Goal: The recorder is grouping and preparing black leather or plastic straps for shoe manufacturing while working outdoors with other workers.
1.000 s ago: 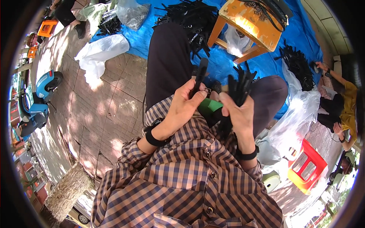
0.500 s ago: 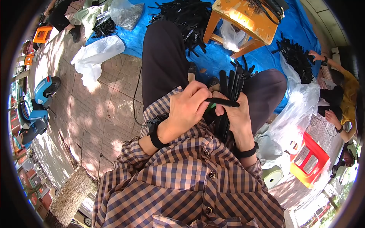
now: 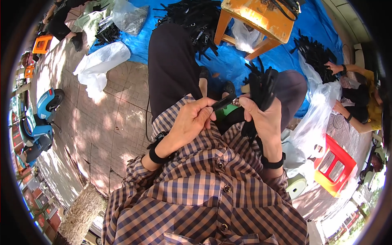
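In front of my lap, my left hand pinches one end of a short black strap between thumb and fingers. The strap's other end meets a small metal fitting at the thumb of my right hand. That hand is closed round a bundle of black straps, which fan out above the fist and hang below it. A bit of something green shows between my hands; its kind is unclear.
Heaps of black straps lie on a blue tarp. An orange wooden stool stands on it. White plastic bags and a red plastic stool are nearby. At right, another person's hands are by a strap heap.
My hands have moved apart, the right one outward with the bundle. The single strap, earlier lying across the right hand, now stretches between both hands, its metal fitting showing.
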The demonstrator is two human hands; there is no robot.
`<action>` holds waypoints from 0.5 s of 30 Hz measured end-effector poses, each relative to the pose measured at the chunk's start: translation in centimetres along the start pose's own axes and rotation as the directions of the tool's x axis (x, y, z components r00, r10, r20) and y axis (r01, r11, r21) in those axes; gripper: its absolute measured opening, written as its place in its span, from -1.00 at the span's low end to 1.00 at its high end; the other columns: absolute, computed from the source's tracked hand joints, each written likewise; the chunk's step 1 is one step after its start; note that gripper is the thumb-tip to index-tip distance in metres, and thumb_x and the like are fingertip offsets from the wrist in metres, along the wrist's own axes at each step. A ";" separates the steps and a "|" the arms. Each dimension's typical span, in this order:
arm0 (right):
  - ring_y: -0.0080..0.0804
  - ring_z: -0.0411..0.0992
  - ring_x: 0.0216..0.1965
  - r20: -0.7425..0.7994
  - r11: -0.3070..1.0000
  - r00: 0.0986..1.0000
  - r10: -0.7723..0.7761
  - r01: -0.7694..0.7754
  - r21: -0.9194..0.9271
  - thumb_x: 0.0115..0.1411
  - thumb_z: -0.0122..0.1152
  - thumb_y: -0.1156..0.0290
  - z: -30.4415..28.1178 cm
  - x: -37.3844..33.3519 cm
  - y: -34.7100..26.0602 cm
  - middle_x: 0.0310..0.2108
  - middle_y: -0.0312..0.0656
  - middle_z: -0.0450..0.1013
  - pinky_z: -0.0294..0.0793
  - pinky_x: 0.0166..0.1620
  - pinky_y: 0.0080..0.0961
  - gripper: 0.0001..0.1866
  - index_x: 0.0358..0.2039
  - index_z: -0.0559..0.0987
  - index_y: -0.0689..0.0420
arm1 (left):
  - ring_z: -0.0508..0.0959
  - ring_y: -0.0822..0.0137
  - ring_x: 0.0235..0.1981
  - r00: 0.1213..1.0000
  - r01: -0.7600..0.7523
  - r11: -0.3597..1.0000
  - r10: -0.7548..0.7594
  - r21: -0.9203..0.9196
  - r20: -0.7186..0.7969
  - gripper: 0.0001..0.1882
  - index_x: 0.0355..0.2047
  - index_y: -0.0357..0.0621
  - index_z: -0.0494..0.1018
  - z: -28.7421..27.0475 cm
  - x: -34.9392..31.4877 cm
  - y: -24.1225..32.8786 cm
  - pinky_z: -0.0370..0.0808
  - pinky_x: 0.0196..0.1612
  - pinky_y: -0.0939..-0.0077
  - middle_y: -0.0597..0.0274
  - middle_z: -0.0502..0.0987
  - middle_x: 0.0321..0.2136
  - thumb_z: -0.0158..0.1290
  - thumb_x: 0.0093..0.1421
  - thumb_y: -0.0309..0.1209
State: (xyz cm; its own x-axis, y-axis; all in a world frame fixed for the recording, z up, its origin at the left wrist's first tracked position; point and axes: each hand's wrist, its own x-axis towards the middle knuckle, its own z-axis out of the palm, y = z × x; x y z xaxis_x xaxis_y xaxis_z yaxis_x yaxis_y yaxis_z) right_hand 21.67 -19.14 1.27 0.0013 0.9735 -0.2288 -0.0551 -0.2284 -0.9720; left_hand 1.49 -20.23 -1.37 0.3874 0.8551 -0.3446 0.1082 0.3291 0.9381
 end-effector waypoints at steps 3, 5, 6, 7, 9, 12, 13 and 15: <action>-0.71 0.27 -0.68 0.034 0.992 0.998 0.052 -0.047 -0.121 0.09 0.31 0.42 -0.3 0.2 0.2 -0.60 -0.33 0.41 0.24 -0.62 -0.72 -0.72 -0.26 0.50 0.31 | 0.30 0.66 -0.70 0.999 -0.027 0.998 0.026 0.051 0.019 -0.75 -0.03 -0.22 0.35 0.1 -0.3 0.5 0.23 -0.62 0.82 0.35 0.46 -0.54 -0.19 0.31 -0.49; -0.71 0.27 -0.68 0.070 0.990 0.995 0.076 -0.066 -0.126 0.09 0.30 0.42 -0.4 0.4 0.3 -0.60 -0.32 0.40 0.24 -0.62 -0.72 -0.73 -0.27 0.49 0.32 | 0.30 0.66 -0.69 1.000 -0.023 0.999 0.023 0.026 0.004 -0.75 -0.04 -0.20 0.36 0.0 -0.3 0.7 0.23 -0.61 0.82 0.36 0.46 -0.54 -0.18 0.30 -0.51; -0.71 0.27 -0.68 0.069 0.990 0.995 0.077 -0.068 -0.127 0.09 0.30 0.42 -0.4 0.5 0.3 -0.60 -0.32 0.40 0.24 -0.62 -0.72 -0.73 -0.27 0.49 0.32 | 0.29 0.66 -0.69 0.999 -0.016 0.999 0.015 0.031 0.034 -0.75 -0.03 -0.18 0.36 -0.2 -0.3 0.7 0.22 -0.61 0.81 0.36 0.46 -0.54 -0.17 0.29 -0.53; -0.70 0.27 -0.68 0.104 0.990 0.990 0.098 -0.087 -0.109 0.09 0.30 0.41 -0.5 0.4 0.4 -0.61 -0.32 0.41 0.25 -0.62 -0.71 -0.73 -0.28 0.49 0.31 | 0.29 0.67 -0.69 0.998 -0.008 0.999 0.005 0.036 0.064 -0.74 -0.03 -0.17 0.36 -0.3 -0.4 0.7 0.22 -0.61 0.81 0.35 0.46 -0.55 -0.16 0.29 -0.54; -0.70 0.27 -0.68 0.138 0.990 0.983 0.121 -0.109 -0.092 0.09 0.31 0.41 -0.8 0.5 0.8 -0.61 -0.31 0.41 0.25 -0.61 -0.71 -0.73 -0.29 0.49 0.31 | 0.29 0.67 -0.69 0.994 0.001 1.000 -0.004 0.027 0.109 -0.74 -0.03 -0.17 0.36 -0.6 -0.5 0.6 0.23 -0.60 0.81 0.34 0.47 -0.54 -0.16 0.29 -0.54; -0.68 0.28 -0.68 0.269 0.981 0.948 0.168 -0.187 0.046 0.08 0.31 0.38 -1.0 0.7 1.9 -0.61 -0.28 0.42 0.26 -0.61 -0.71 -0.75 -0.31 0.50 0.28 | 0.33 0.65 -0.66 0.977 0.040 0.996 -0.021 -0.081 0.214 -0.74 -0.03 -0.17 0.35 -1.1 -0.1 0.3 0.28 -0.58 0.79 0.33 0.48 -0.54 -0.16 0.28 -0.54; -0.67 0.28 -0.68 0.297 0.965 0.931 0.213 -0.248 0.084 0.08 0.32 0.37 -0.9 0.7 2.1 -0.61 -0.27 0.43 0.25 -0.61 -0.71 -0.74 -0.32 0.50 0.26 | 0.38 0.64 -0.64 0.963 0.077 0.981 -0.026 -0.180 0.270 -0.75 -0.05 -0.17 0.35 -1.2 -0.1 0.2 0.32 -0.55 0.77 0.32 0.49 -0.54 -0.16 0.27 -0.55; -0.66 0.28 -0.68 0.327 0.943 0.909 0.258 -0.311 0.120 0.07 0.33 0.35 -0.7 0.6 2.3 -0.60 -0.26 0.44 0.25 -0.61 -0.71 -0.74 -0.32 0.51 0.24 | 0.39 0.63 -0.64 0.963 0.104 0.975 -0.050 -0.194 0.266 -0.75 -0.04 -0.18 0.32 -0.9 -0.1 -0.2 0.33 -0.55 0.78 0.31 0.50 -0.53 -0.16 0.27 -0.54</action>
State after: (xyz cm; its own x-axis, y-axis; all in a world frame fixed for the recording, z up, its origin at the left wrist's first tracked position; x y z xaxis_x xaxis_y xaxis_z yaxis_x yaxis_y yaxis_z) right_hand 22.24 -19.08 -1.14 -0.3397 0.8304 -0.4416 -0.1725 -0.5165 -0.8387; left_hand 0.60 -20.00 -1.53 0.6107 0.7004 -0.3694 -0.0317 0.4878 0.8724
